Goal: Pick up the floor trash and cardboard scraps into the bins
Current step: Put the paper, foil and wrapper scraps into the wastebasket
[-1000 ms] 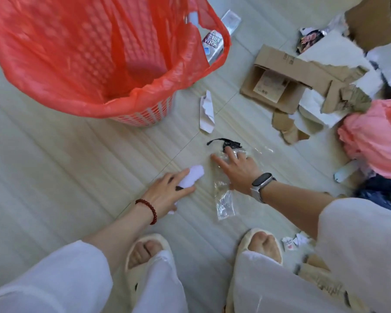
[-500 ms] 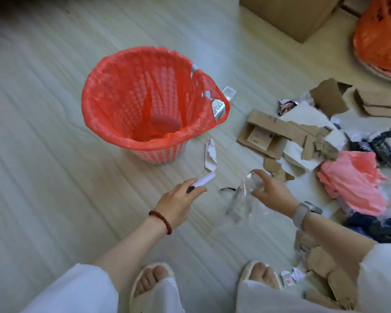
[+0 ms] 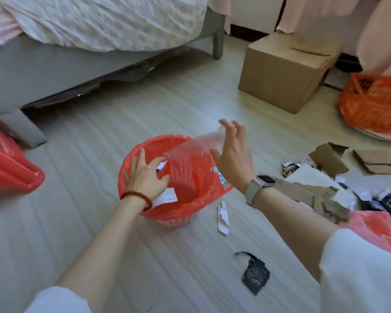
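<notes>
Above the red-lined bin [image 3: 142,216] in the head view, both hands are spread with fingers apart and grip nothing. The left hand [image 3: 145,177] hangs over the bin's near-left rim, palm down. The right hand [image 3: 233,154] is over its far-right rim, fingers pointing up. A clear plastic wrapper [image 3: 194,144] floats between the right hand's fingertips and the bin's mouth; whether it still touches the fingers I cannot tell. Inside the bin, a white paper scrap [image 3: 166,197] lies against the liner near the left wrist. On the floor just right of the bin lies a torn white paper strip [image 3: 222,219], and nearer the camera from the bin a small black scrap [image 3: 255,275]. Well right of the bin sits a heap of cardboard scraps [image 3: 307,195]. Behind the bin to the right stands a closed cardboard box [image 3: 284,71], with a second red-bagged bin [image 3: 373,107] beyond it.
</notes>
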The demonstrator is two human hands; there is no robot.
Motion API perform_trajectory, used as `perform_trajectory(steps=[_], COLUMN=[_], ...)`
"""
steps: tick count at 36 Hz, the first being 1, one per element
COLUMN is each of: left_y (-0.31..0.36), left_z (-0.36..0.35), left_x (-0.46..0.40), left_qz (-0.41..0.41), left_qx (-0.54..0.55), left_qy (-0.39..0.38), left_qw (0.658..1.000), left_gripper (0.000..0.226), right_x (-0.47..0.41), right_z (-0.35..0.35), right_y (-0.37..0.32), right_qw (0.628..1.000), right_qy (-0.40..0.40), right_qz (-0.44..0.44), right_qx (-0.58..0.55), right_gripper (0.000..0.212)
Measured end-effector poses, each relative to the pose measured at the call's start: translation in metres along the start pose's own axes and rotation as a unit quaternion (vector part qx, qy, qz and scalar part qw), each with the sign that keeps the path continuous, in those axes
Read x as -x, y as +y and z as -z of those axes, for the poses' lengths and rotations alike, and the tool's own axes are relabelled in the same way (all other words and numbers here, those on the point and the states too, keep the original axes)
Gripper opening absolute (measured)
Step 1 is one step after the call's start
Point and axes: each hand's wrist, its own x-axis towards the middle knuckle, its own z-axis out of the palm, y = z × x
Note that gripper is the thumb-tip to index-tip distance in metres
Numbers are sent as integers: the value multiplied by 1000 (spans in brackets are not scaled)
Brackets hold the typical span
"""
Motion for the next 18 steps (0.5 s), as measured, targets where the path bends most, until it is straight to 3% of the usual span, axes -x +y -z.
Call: perform_trajectory(steps=[4, 6, 12, 18], left_y=[-14, -19, -19, -15], left_z=[-9, -20, -60, -76], left_x=[27, 42, 70, 80], left_qz=[-21, -59, -178, -263], left_qx=[19, 38, -27, -39], left_qy=[90, 116, 4, 14], left_qw=[996, 991, 984, 964], left_gripper=[35, 35, 37, 28], right_x=[10, 18, 34, 65], right_z=[-39, -48, -47, -12], right_y=[0, -1, 16, 63], right_qw=[959, 940, 976, 994], right_qy=[-262, -325, -193, -98], right_qz=[97, 99, 105, 42], right_qx=[42, 39, 15, 5], right_gripper=[68, 62, 51, 44])
